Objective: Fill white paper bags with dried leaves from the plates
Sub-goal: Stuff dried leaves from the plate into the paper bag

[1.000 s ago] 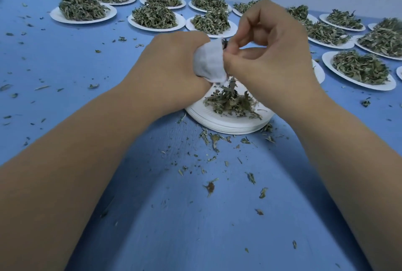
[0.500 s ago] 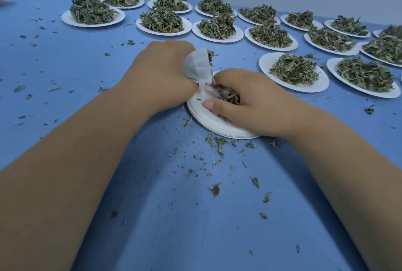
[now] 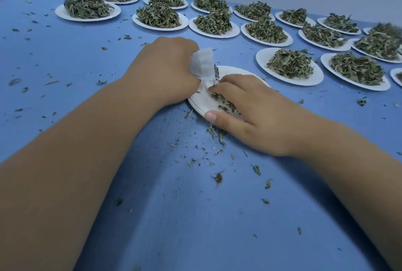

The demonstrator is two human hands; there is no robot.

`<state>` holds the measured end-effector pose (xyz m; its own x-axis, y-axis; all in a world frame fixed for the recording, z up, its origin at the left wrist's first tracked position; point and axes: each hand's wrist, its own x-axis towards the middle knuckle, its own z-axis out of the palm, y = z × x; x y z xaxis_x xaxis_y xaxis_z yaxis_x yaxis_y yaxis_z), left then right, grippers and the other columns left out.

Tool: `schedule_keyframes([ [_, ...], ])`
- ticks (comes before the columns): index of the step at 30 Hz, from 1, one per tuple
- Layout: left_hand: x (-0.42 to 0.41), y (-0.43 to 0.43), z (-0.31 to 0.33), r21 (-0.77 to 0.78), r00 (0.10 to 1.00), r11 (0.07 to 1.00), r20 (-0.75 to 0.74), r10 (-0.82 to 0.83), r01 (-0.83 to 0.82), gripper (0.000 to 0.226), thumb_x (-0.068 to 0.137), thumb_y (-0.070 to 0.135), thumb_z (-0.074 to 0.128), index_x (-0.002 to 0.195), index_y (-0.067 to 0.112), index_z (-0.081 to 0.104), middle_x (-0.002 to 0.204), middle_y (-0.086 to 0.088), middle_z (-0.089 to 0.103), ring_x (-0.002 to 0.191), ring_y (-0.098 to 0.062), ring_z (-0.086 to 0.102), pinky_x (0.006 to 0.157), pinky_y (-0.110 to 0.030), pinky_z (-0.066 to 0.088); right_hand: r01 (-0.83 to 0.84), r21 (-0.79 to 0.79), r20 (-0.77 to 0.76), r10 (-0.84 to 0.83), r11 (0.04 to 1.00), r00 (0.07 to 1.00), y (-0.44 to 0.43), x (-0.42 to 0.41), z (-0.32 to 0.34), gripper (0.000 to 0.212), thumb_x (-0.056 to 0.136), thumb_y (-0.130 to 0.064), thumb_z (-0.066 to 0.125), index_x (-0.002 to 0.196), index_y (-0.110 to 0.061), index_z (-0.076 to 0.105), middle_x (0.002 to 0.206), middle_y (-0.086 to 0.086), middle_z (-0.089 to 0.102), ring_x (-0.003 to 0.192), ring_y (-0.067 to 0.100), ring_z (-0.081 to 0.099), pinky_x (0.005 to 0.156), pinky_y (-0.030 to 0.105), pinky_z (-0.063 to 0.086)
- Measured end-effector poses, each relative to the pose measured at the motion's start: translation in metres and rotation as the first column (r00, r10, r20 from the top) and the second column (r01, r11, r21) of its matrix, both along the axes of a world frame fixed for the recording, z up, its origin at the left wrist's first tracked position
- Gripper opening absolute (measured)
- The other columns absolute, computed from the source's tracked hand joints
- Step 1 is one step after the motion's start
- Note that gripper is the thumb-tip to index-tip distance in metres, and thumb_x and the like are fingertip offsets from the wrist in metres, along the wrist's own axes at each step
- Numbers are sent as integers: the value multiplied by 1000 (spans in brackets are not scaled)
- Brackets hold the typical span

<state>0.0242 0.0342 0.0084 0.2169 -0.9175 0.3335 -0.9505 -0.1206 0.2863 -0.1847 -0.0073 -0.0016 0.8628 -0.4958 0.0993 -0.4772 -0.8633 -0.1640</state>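
The blue table [image 3: 195, 216] fills nearly the whole view, and your two bare forearms reach across it from the near edge. Along its far side and out to the right stand two loose rows of white plates [image 3: 262, 60], each carrying a heap of dried leaves [image 3: 289, 63]; the heaps are dark green and stalky.

Closer to you, near the middle, sits a low stack of plates [image 3: 201, 103], well apart from the far rows and just left of the nearest heaped plate. Only a thin scatter of leaves [image 3: 223, 100] lies on its top plate.

Your left grip [image 3: 165, 70] is curled into a fist at the stack's left edge and clenches the white paper bag [image 3: 202, 63]. The bag stands up out of the fist with its mouth uppermost, over the stack's far-left rim. Its face is plain white.

Your right grip [image 3: 256, 114] lies spread over the top plate. The fingers are loosely bent on the scattered leaves, the forefinger tip is touching the bag's lower end, and the thumb is splayed wide along the near rim, pinching nothing.

Leaf crumbs [image 3: 217, 177] speckle the table, thickest just in front of the stack.
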Motion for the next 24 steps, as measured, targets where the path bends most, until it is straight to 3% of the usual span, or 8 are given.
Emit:
schedule_keyframes([
  [3, -3, 2, 0, 0, 1000, 1000, 13, -5, 5, 12, 77, 20, 59, 78, 24, 48, 76, 4, 52, 73, -25, 47, 52, -28, 26, -45, -91, 137, 58, 995, 989, 6, -1, -6, 51, 101, -57, 40, 123, -16, 61, 119, 0, 59, 114, 23, 51, 99, 41, 43],
  [6, -4, 3, 0, -7, 1000, 1000, 5, -7, 7, 10, 76, 17, 58, 81, 21, 52, 75, 3, 53, 74, -26, 49, 52, -28, 28, -68, -70, 255, 83, 995, 963, 8, 0, -10, 34, 103, -44, 49, 95, -14, 61, 93, 0, 57, 92, 22, 50, 82, 38, 43],
  [11, -5, 3, 0, -6, 1000, 1000, 6, 9, -9, 9, 76, 19, 57, 81, 23, 51, 79, 2, 55, 77, -28, 53, 56, -31, 35, -27, 12, 366, 21, 1000, 930, 9, 3, -9, 41, 105, -33, 53, 70, -11, 49, 63, -4, 43, 62, 15, 41, 59, 32, 35],
  [16, -9, 5, 3, -73, 999, 997, -10, 30, -31, 11, 79, 30, 58, 81, 24, 49, 78, 2, 55, 74, -26, 53, 59, -33, 39, 107, 275, 560, -250, 955, 790, 0, 7, 8, 50, 103, -31, 57, 59, -16, 38, 52, -7, 31, 48, 8, 30, 50, 17, 26],
  [19, -14, 7, 4, -118, 998, 993, -57, 13, -19, 21, 81, 44, 62, 82, 26, 50, 78, 5, 55, 76, -24, 53, 57, -32, 38, 110, 549, 599, -482, 828, 639, -9, 20, 31, 51, 103, -33, 54, 62, -13, 30, 64, 17, 29, 56, 24, 23, 51, 26, 26],
  [22, -19, 7, 4, -140, 998, 990, -61, -5, -4, 27, 80, 49, 64, 85, 26, 49, 81, 4, 56, 77, -26, 54, 55, -31, 34, 0, 809, 535, -736, 588, 415, -18, 37, 51, 45, 103, -29, 53, 61, -18, 41, 60, 6, 40, 56, 21, 31, 49, 29, 27],
  [24, -21, 8, 4, -167, 997, 986, -76, -19, 6, 30, 80, 49, 64, 82, 25, 46, 79, 4, 55, 76, -26, 54, 55, -32, 35, -120, 878, 478, -829, 464, 291, -22, 51, 59, 39, 103, -26, 52, 65, -18, 48, 59, 0, 47, 53, 16, 40, 47, 25, 30],
])
